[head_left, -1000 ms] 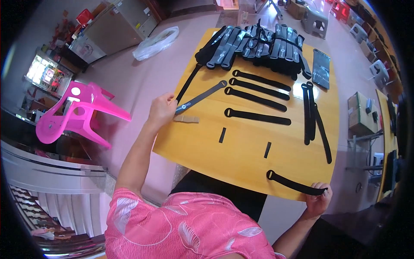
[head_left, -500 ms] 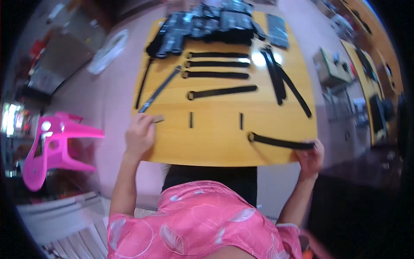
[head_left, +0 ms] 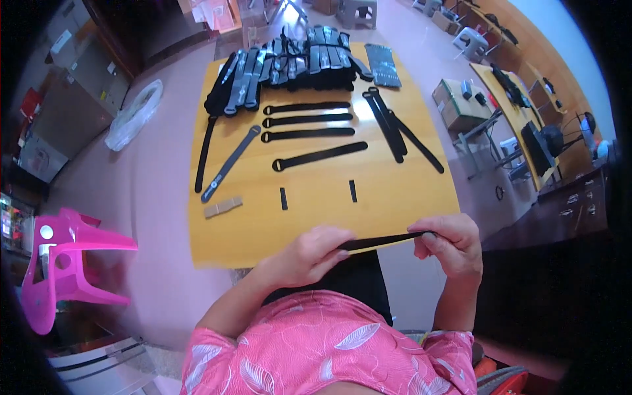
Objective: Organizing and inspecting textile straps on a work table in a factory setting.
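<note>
A black hook-and-loop strap (head_left: 385, 242) is stretched between my two hands, just off the table's front edge. My left hand (head_left: 313, 255) is closed on its left end and hides the loop there. The right end is pinched between thumb and fingers of my right hand (head_left: 451, 243). On the table, a small flat brown piece (head_left: 224, 207) lies at the front left, below a dark grey strap (head_left: 230, 164) with pale print. Two short black strips (head_left: 284, 198) (head_left: 353, 191) lie side by side beyond my hands.
Four-sided wooden table (head_left: 316, 204). Several looped black straps (head_left: 319, 157) lie across its middle, with more straps (head_left: 388, 125) at the right. Bundled straps (head_left: 289, 69) are heaped at the back beside a grey packet (head_left: 383, 64). A pink stool (head_left: 66, 263) stands on the left floor.
My left hand has moved right, away from the brown piece, and taken the strap's looped end. My right hand keeps the other end. The strap now hangs nearer my body; the view has shifted.
</note>
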A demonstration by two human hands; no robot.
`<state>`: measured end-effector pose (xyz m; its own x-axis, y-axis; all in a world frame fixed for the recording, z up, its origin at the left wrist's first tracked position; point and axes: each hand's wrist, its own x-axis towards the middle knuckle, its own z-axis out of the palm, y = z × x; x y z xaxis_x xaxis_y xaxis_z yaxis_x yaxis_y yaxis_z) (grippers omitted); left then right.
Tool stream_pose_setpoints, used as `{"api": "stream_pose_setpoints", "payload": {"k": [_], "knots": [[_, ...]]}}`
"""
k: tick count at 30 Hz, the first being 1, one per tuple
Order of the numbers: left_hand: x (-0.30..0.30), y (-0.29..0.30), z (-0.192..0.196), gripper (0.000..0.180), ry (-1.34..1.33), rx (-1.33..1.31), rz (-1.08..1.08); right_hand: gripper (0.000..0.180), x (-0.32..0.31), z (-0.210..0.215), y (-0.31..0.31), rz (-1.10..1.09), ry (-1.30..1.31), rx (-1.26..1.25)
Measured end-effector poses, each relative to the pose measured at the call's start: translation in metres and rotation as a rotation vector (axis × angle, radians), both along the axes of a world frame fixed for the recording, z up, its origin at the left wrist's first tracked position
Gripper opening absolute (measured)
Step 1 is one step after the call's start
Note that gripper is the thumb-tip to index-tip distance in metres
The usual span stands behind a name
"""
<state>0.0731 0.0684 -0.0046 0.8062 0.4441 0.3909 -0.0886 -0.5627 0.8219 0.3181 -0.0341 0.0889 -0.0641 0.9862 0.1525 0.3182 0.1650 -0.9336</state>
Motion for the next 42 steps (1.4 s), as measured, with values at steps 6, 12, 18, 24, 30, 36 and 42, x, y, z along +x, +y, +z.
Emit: {"api": "stream_pose_setpoints", "payload": {"k": [6, 12, 18, 24, 30, 36, 42], "knots": [[-0.065, 0.024, -0.012, 0.013, 0.106, -0.046, 0.277, 0.018, 0.003, -0.052, 0.002, -0.067, 0.469, -0.207], [-0.089, 0.022, -0.028, 0.022, -0.037, -0.446, 0.556, 0.021, -0.015, -0.065, 0.035, 0.060, 0.657, -0.225], [-0.086, 0.039, -0.036, 0.018, -0.351, -0.785, 0.581, 0.023, -0.017, -0.071, 0.075, 0.032, 0.367, -0.417], [-0.076, 0.043, -0.032, 0.014, -0.138, -0.840, 0.740, 0.015, -0.010, -0.094, 0.088, -0.182, 0.159, -0.514], [-0.063, 0.054, -0.038, 0.008, -0.037, -0.793, 0.756, 0.011, 0.001, -0.118, 0.099, -0.203, 0.032, -0.337], [-0.042, 0.071, -0.042, 0.007, 0.170, -0.339, 0.910, 0.012, 0.008, -0.127, 0.121, -0.361, -0.019, -0.204], [-0.024, 0.085, -0.052, 0.007, 0.292, -0.377, 0.975, 0.008, 0.015, -0.147, 0.130, -0.422, -0.057, -0.195]]}}
